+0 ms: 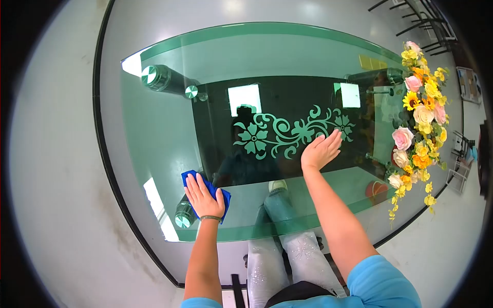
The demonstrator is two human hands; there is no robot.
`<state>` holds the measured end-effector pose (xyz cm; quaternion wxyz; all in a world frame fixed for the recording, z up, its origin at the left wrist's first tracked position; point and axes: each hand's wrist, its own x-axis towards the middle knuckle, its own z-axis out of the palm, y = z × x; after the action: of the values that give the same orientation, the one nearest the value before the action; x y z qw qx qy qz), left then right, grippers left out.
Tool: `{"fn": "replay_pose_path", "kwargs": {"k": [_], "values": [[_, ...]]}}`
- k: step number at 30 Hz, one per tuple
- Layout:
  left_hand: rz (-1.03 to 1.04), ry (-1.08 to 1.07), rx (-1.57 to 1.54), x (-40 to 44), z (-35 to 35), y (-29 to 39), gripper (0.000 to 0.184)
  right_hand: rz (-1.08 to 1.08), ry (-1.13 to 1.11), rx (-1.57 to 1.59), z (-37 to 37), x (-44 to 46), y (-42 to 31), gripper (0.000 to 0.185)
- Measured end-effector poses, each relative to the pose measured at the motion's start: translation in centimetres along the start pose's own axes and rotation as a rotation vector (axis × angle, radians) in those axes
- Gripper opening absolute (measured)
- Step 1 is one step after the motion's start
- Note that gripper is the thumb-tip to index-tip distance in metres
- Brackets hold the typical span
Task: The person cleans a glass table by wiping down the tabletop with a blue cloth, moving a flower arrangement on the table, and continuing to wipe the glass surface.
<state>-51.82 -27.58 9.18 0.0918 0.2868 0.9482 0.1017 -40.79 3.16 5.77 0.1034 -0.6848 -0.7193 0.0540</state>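
My left hand (205,199) lies flat on a folded blue cloth (226,197), fingers stretched out, pressing it on the glass tabletop (159,123) near its front left corner. Around that wrist is a thin bracelet. My right hand (322,150) rests on or just over the glass at the right of centre, fingers extended and nothing held. Its fingertips are near the right end of a green floral pattern (303,132) on the dark middle panel (221,154).
Along the right edge stands a long arrangement of yellow, pink and orange flowers (423,115). Dark cylindrical legs (172,80) show through the glass. Dark-legged furniture (423,23) is at the upper right. My legs (308,256) are at the table's front edge.
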Motion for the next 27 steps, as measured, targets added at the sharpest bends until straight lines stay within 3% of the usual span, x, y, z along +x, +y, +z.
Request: {"fn": "replay_pose_path", "kwargs": {"k": [11,13,15,17,19,23,27], "values": [[-0.042,-0.039,0.037,0.2,0.4,1.8,0.077,0.052,-0.063,-0.097,-1.0,0.0,-1.7,0.058],[0.045,-0.184,0.050,0.4,1.4,5.1,0.076,0.048,-0.074,-0.115,-1.0,0.1,-1.8,0.059],[0.280,-0.559,-0.144,4.5,0.0,10.6,0.074,0.035,-0.058,-0.112,-0.9,0.2,-1.7,0.059],[0.644,-0.412,-0.142,8.2,1.5,13.6,0.072,0.010,-0.030,-0.114,-0.8,0.0,-1.5,0.059],[0.758,-0.387,-0.136,14.3,1.6,15.1,0.071,0.007,-0.033,-0.115,-0.8,0.0,-1.4,0.058],[0.512,0.010,-0.062,26.8,1.6,15.8,0.066,0.009,-0.002,-0.126,-0.6,0.3,-1.4,0.056],[0.337,0.084,-0.097,24.8,2.0,15.7,0.067,-0.010,0.009,-0.134,-0.4,-0.1,-1.2,0.056]]}}
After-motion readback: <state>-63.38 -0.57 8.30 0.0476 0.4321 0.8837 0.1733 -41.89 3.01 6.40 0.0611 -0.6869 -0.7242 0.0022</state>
